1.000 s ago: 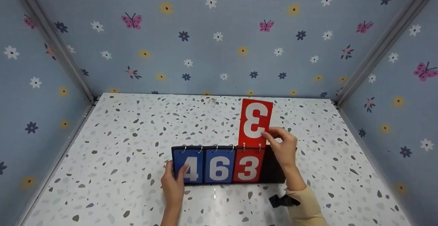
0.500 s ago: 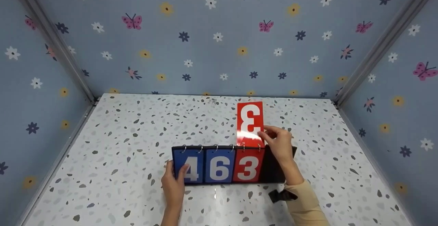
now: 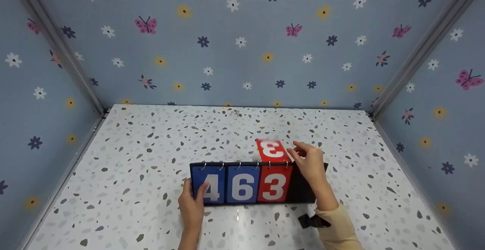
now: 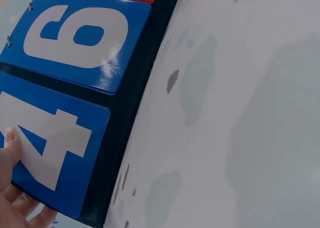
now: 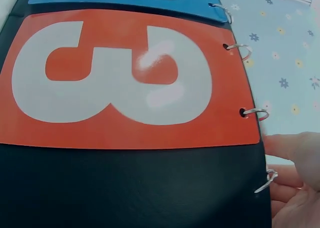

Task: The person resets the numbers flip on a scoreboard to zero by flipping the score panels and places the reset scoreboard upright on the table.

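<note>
A black flip scoreboard (image 3: 302, 189) stands tilted on the table, its cards hung on metal rings. From left to right it shows a blue 4 card (image 3: 214, 185), a blue 6 card (image 3: 242, 184) and a red 3 card (image 3: 274, 183); the right end is bare black. My left hand (image 3: 192, 206) grips the left end, thumb on the 4 card and fingers behind. Behind the top edge, a red card with an upside-down 3 (image 3: 271, 149) leans back. My right hand (image 3: 312, 163) is just right of that card, bent fingers apart from it, beside the top edge near a ring (image 5: 270, 178).
The speckled white table (image 3: 151, 140) extends around the scoreboard. Blue walls (image 3: 242, 60) with flowers and butterflies enclose the back and both sides. A black strap (image 3: 314, 221) hangs at the right tan sleeve (image 3: 339, 225).
My right hand has let go of the raised red card after moving slightly left. The card has dropped backward behind the scoreboard's top edge. My left hand keeps its grip.
</note>
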